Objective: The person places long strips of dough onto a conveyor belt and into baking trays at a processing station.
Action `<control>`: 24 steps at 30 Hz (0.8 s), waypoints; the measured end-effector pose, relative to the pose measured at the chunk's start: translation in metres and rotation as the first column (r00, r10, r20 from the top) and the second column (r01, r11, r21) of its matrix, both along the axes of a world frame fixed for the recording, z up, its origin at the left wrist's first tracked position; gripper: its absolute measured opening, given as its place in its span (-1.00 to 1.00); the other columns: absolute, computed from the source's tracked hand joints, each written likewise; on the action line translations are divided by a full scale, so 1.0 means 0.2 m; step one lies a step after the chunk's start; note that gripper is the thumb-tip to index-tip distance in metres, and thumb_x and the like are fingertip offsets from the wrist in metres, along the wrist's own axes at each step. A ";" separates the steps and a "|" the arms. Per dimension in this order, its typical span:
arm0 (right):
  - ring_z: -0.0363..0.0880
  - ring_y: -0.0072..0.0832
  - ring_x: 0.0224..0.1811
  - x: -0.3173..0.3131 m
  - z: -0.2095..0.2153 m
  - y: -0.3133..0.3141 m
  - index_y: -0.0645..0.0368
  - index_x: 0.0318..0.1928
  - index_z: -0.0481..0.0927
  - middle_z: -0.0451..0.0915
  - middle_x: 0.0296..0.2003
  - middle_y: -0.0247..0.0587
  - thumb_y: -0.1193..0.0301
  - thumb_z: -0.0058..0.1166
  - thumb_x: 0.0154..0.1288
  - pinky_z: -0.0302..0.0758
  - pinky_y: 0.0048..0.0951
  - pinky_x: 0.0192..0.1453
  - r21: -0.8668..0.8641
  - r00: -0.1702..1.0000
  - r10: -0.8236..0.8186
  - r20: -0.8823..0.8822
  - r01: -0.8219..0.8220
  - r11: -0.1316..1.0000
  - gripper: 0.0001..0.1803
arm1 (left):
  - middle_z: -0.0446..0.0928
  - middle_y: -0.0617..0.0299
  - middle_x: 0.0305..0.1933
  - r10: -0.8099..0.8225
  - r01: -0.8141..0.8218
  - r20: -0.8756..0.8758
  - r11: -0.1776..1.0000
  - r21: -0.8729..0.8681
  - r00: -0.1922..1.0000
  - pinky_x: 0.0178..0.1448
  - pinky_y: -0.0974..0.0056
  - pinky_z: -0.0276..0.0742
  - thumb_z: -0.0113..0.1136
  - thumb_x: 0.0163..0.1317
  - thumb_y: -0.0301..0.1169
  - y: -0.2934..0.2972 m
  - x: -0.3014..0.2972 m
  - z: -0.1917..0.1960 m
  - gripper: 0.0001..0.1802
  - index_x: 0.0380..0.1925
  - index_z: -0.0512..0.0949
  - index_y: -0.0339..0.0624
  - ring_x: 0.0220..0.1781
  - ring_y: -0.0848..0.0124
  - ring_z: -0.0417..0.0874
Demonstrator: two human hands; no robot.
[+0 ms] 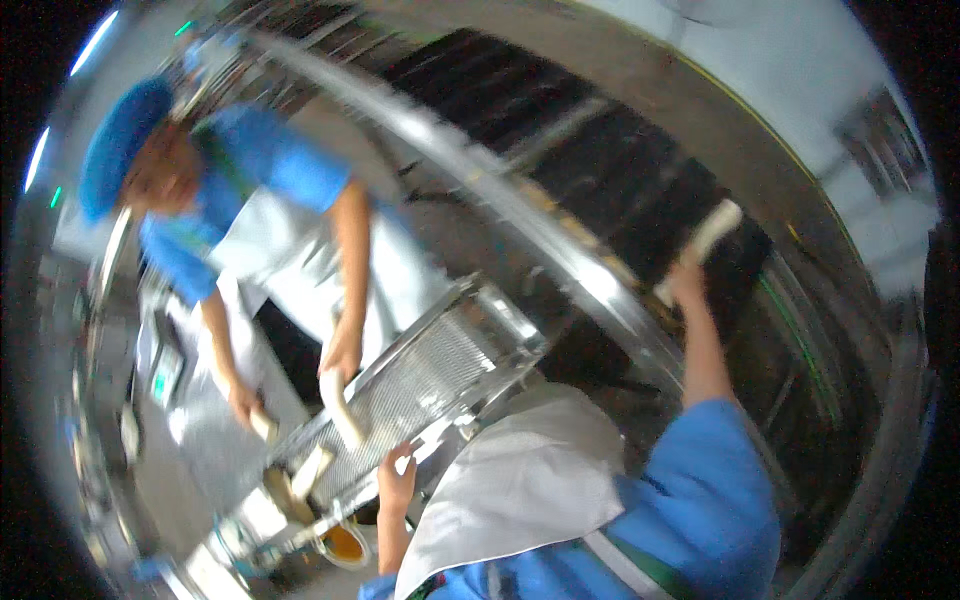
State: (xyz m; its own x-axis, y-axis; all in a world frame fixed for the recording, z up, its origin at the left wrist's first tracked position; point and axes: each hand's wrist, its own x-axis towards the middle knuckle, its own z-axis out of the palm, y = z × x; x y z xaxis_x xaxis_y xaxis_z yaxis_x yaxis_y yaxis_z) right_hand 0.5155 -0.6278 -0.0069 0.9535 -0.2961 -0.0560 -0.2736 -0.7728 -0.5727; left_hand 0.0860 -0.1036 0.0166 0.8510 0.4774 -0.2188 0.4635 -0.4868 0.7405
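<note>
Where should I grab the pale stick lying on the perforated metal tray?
Probably by its lower end, coming from your side. The pale stick lies along the perforated metal tray, the co-worker's hand covers its upper end, and your left hand is nearest the lower end.

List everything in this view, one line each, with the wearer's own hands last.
perforated metal tray: one, silvery, centre, tilted
long metal rail: one, shiny, running diagonally from the top left toward the right
pale stick-shaped pieces: several, cream, at the tray's lower left end
co-worker: one, blue cap and shirt, white apron, left, each hand on a pale piece
orange-filled container: one, below the tray
white apron: one, the wearer's, lower centre
left hand: at the tray's near edge; grip unclear
right hand: raised, holding a pale block
</note>
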 end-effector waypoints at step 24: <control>0.06 0.06 0.47 -0.57 0.28 0.76 0.31 0.40 0.15 0.14 0.39 0.22 0.33 0.07 0.34 0.03 -0.01 0.53 -0.522 0.898 0.440 0.024 -0.364 0.772 -0.30 | 0.38 0.17 0.34 0.316 0.034 -0.480 0.807 0.589 0.819 0.50 -0.19 0.03 0.40 0.04 -0.32 0.81 -0.32 -0.10 -0.30 0.23 0.37 -0.01 0.43 0.22 0.30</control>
State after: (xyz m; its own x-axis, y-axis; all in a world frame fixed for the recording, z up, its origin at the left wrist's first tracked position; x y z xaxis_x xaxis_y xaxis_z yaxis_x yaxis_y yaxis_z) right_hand 0.4016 -0.4754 0.0493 0.9778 0.1650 0.1294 0.1775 -0.9798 -0.0917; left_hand 0.0225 0.0583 -0.0041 0.5876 0.7631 -0.2690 0.7872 -0.6161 -0.0279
